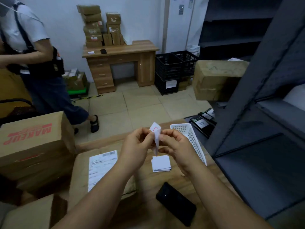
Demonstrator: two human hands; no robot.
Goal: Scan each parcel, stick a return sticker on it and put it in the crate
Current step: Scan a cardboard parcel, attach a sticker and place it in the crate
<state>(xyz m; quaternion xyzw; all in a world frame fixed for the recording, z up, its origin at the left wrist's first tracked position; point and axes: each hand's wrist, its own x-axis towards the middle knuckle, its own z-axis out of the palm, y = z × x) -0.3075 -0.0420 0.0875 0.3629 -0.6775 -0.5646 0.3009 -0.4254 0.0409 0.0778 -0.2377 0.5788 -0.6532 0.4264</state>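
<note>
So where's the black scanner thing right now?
The black handheld device lies on the table, low and right in the head view, under the right forearm, nearer than the sticker stack.

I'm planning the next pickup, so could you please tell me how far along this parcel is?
Done: nothing certain; whether the parcel was scanned cannot be told, though the black handheld device lies set down beside it. In hand: the left hand and right hand both pinch one sticker above the sticker stack, apparently peeling it. Left: sticking it onto the parcel, which shows only its shipping label, then crating it.
</note>
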